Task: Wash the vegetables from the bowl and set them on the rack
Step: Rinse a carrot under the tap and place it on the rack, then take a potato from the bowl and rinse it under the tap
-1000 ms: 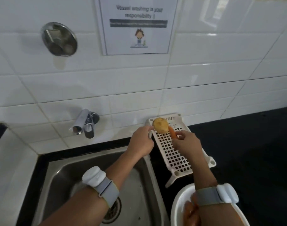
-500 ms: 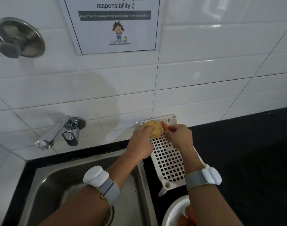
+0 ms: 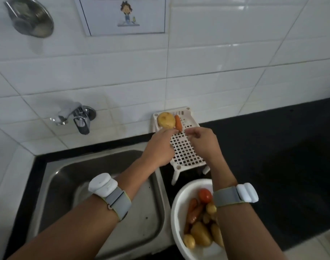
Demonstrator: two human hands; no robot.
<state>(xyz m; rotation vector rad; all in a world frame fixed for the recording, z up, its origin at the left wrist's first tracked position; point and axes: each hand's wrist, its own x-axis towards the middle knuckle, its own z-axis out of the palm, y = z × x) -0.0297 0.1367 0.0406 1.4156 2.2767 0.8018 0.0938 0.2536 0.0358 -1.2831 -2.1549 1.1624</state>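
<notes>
A yellow potato (image 3: 166, 120) and a small orange carrot (image 3: 178, 123) lie side by side at the far end of the white slatted rack (image 3: 186, 152). My left hand (image 3: 158, 145) hovers just below the potato, fingertips near it, holding nothing. My right hand (image 3: 203, 141) is just right of the carrot, fingers loosely curled and apart from it. The white bowl (image 3: 176, 207) at the lower middle holds potatoes, carrots and a red tomato (image 3: 205, 195); my right forearm hides part of it.
A steel sink (image 3: 96, 186) lies to the left of the rack, with a chrome tap (image 3: 74, 117) on the tiled wall above it. Black countertop (image 3: 273, 156) stretches to the right. A notice (image 3: 122, 14) and a round metal fitting (image 3: 31, 19) are on the wall.
The carrot now lies on the rack next to the potato, out of my right hand. Both hands have drawn back from the vegetables. The view has tilted down, showing the bowl.
</notes>
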